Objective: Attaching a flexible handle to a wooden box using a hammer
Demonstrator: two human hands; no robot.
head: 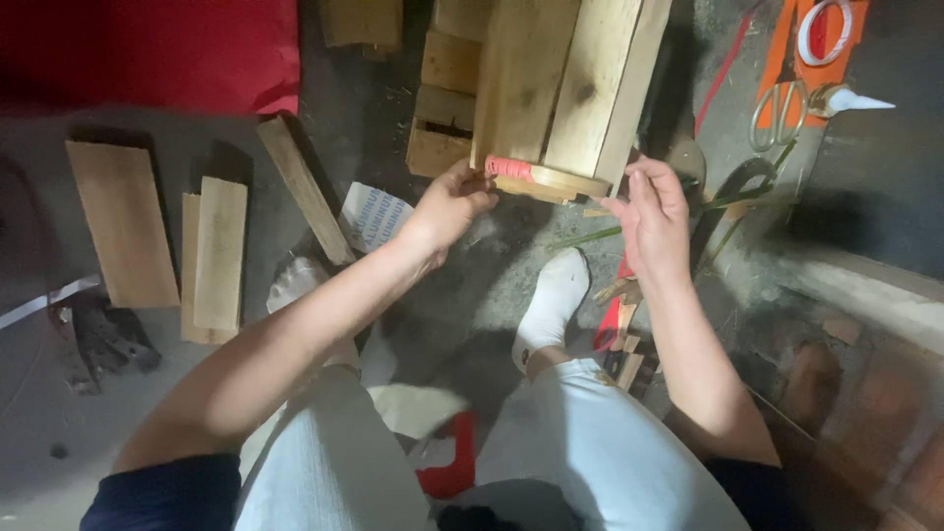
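Left hand [454,202] pinched the pink-wrapped end of the wooden hoop [551,180], pressed against the plank box [565,84] above the floor. Right hand [654,211] hovered half-open beside the rim, holding nothing certain. Best steadied on both sides, wrap kept tight.

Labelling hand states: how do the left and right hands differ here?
The left hand pinches the wooden hoop next to its red tape wrap; the right hand touches no hoop, fingers loosely curled just beside its other end. The left hand is seen from the back, while the right hand shows its side with fingertips raised. Both are bare and at the pallet-like wooden frame.
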